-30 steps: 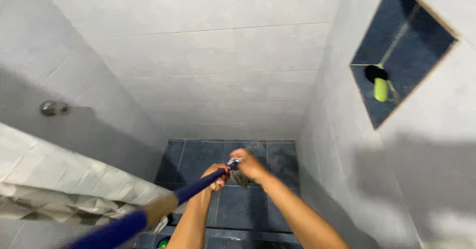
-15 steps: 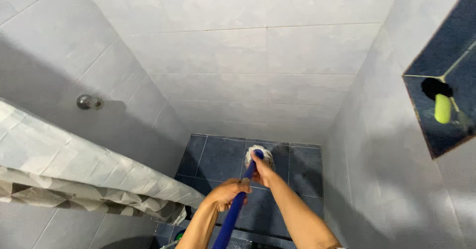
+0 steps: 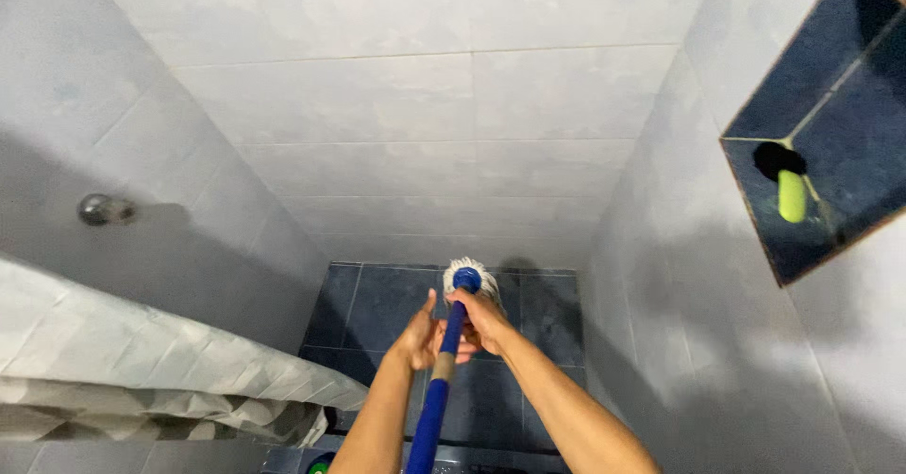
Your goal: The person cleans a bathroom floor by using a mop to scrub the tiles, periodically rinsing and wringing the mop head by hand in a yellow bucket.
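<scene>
While both hands clasp the blue mop handle, a green bottle sits in the niche.

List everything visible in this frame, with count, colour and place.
mop: one, blue handle with white string head, upright over the shower floor, centre.
floor tiles: many, dark blue, bottom centre.
wall tiles: many, pale grey-white, on three sides.
wall niche: one, dark blue tiled, right wall.
bottle: one, yellow-green with a dark cap, inside the niche.
metal knob: one, silver, left wall.
shower curtain: one, white and grey patterned, lower left.
left hand: one, touching the handle.
right hand: one, gripping the handle.
</scene>
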